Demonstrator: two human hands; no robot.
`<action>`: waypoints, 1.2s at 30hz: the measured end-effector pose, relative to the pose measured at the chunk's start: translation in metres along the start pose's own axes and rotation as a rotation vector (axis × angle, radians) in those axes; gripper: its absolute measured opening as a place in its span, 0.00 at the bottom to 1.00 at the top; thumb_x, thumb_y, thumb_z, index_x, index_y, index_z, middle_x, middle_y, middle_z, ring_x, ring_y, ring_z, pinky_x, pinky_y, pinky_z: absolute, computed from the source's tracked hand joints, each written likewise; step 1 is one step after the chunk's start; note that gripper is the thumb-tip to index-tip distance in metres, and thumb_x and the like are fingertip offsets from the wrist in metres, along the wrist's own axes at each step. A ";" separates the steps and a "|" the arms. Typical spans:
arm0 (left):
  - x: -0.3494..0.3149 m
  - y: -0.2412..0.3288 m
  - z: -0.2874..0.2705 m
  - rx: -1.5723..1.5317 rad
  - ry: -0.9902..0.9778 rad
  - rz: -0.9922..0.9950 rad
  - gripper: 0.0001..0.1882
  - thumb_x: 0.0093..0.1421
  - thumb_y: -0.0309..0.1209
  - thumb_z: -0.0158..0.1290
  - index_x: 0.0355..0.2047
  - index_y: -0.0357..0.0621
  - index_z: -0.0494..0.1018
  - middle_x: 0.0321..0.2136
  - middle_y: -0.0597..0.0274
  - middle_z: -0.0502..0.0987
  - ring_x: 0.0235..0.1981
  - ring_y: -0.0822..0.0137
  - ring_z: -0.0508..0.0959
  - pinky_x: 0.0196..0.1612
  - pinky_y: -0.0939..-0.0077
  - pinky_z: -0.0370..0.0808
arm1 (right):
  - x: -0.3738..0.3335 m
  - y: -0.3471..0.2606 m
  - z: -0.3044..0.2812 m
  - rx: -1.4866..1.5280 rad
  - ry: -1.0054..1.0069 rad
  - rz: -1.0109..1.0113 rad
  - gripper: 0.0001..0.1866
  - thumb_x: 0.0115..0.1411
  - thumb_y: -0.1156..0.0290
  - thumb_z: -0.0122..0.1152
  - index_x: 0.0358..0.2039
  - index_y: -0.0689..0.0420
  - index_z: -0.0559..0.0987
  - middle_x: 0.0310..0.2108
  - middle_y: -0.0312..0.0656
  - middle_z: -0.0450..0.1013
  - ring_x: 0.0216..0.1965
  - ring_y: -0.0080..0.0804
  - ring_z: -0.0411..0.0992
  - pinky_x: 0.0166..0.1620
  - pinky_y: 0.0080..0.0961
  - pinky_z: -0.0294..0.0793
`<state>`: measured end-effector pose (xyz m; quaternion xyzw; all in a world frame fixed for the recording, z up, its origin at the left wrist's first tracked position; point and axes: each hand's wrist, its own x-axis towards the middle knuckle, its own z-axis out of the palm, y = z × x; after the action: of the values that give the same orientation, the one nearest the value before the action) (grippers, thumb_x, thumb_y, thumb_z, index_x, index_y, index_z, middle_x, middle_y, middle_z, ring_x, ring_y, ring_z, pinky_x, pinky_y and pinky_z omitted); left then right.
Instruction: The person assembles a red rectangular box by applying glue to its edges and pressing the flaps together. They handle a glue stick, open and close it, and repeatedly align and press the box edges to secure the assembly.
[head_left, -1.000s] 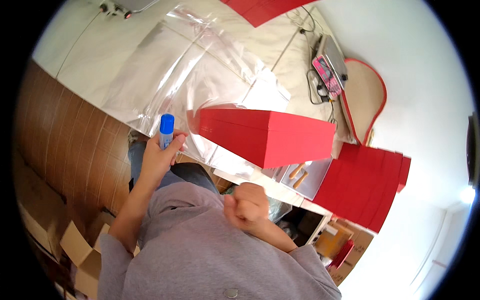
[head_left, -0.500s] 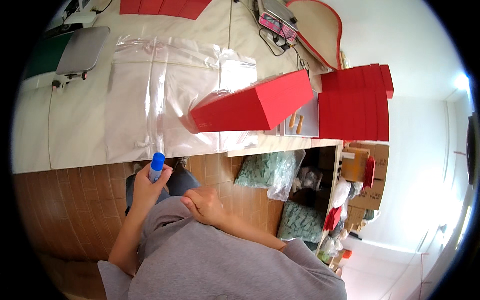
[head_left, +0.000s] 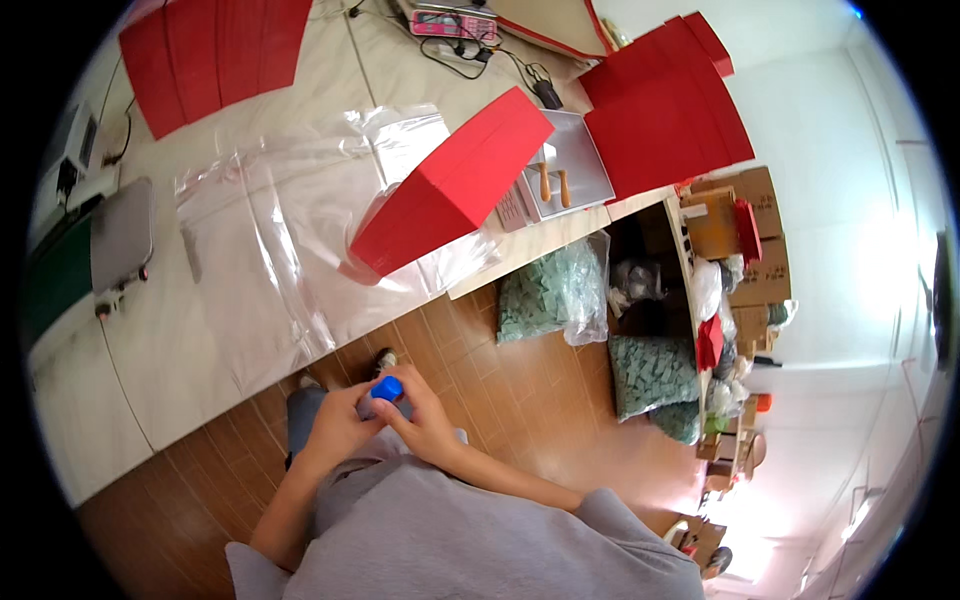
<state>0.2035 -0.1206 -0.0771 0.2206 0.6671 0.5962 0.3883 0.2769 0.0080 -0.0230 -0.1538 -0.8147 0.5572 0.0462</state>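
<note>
In front of my waist I hold what looks like a glue stick [head_left: 388, 388] with a blue cap, its capped end up. My left hand [head_left: 340, 428] is closed around its body. My right hand [head_left: 424, 424] has come against it from the other side, thumb and fingers closed about the cap; its fingertips are partly hidden. Ahead on the table [head_left: 150, 385] lies a large clear plastic sheet or bag [head_left: 290, 250]. A long red box [head_left: 450, 190] rests on the right part of this plastic. Neither hand touches the box or the plastic.
Right of the box stands a grey tray [head_left: 590, 165] with wooden-handled tools, beside stacked red boxes [head_left: 665, 115]. More red boxes [head_left: 215, 60] stand far left, near a grey-plated machine [head_left: 122, 230]. Bags of green pieces [head_left: 535, 290] sit on the floor below the table's right end.
My right hand has moved from my belly onto the glue stick, and the left has brought the stick inward and lower. The whole view has turned, shifting the table.
</note>
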 end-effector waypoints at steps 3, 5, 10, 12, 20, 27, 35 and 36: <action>0.006 0.025 -0.007 0.015 -0.230 -0.092 0.22 0.50 0.37 0.62 0.44 0.40 0.73 0.28 0.56 0.78 0.28 0.72 0.75 0.34 0.77 0.71 | -0.005 0.004 -0.016 0.124 0.008 0.069 0.15 0.58 0.67 0.58 0.44 0.59 0.71 0.36 0.43 0.69 0.39 0.34 0.69 0.44 0.26 0.68; 0.013 0.024 -0.009 -0.152 -0.362 -0.207 0.19 0.51 0.40 0.62 0.38 0.39 0.75 0.22 0.65 0.74 0.23 0.77 0.70 0.27 0.80 0.68 | -0.003 0.005 -0.032 0.175 -0.052 0.034 0.17 0.60 0.65 0.55 0.47 0.59 0.70 0.42 0.43 0.71 0.46 0.33 0.69 0.49 0.27 0.67; 0.026 0.036 -0.010 -0.122 -0.705 -0.399 0.14 0.52 0.39 0.61 0.30 0.43 0.73 0.19 0.70 0.70 0.19 0.81 0.68 0.21 0.84 0.62 | 0.005 -0.015 -0.046 0.611 -0.178 -0.034 0.19 0.64 0.61 0.49 0.50 0.59 0.68 0.49 0.44 0.70 0.51 0.33 0.67 0.53 0.29 0.64; 0.031 0.038 -0.005 -0.228 -0.739 -0.305 0.13 0.52 0.39 0.61 0.29 0.44 0.72 0.20 0.70 0.71 0.19 0.81 0.68 0.21 0.85 0.62 | 0.008 -0.026 -0.051 0.588 -0.171 -0.120 0.19 0.64 0.59 0.47 0.49 0.59 0.68 0.49 0.45 0.71 0.51 0.34 0.67 0.53 0.30 0.63; 0.036 0.062 0.020 -0.010 -0.384 -0.085 0.19 0.54 0.40 0.59 0.40 0.39 0.73 0.26 0.62 0.76 0.29 0.72 0.74 0.31 0.75 0.69 | 0.020 -0.024 -0.068 0.188 0.041 -0.263 0.19 0.65 0.55 0.44 0.38 0.60 0.70 0.45 0.49 0.74 0.46 0.39 0.67 0.54 0.35 0.62; 0.042 0.058 0.035 0.051 -0.172 0.152 0.21 0.53 0.36 0.59 0.46 0.40 0.72 0.29 0.55 0.78 0.28 0.66 0.77 0.31 0.73 0.70 | 0.022 -0.025 -0.065 0.137 0.128 -0.255 0.18 0.66 0.56 0.42 0.38 0.60 0.70 0.44 0.48 0.74 0.50 0.40 0.67 0.54 0.34 0.62; 0.048 0.052 0.035 0.218 0.072 0.216 0.19 0.48 0.33 0.61 0.39 0.38 0.74 0.21 0.49 0.75 0.21 0.55 0.76 0.26 0.69 0.71 | 0.027 -0.030 -0.057 0.460 0.097 0.063 0.10 0.65 0.67 0.48 0.41 0.62 0.69 0.44 0.48 0.73 0.47 0.33 0.69 0.51 0.28 0.67; 0.050 0.049 0.034 0.235 0.076 0.237 0.18 0.48 0.33 0.62 0.38 0.38 0.74 0.19 0.49 0.74 0.20 0.54 0.76 0.26 0.68 0.71 | 0.028 -0.026 -0.055 0.431 0.079 0.053 0.09 0.64 0.69 0.49 0.41 0.61 0.69 0.44 0.48 0.73 0.47 0.32 0.69 0.50 0.28 0.67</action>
<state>0.1916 -0.0522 -0.0416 0.3190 0.7157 0.5636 0.2614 0.2592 0.0569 0.0185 -0.1832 -0.6700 0.7131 0.0952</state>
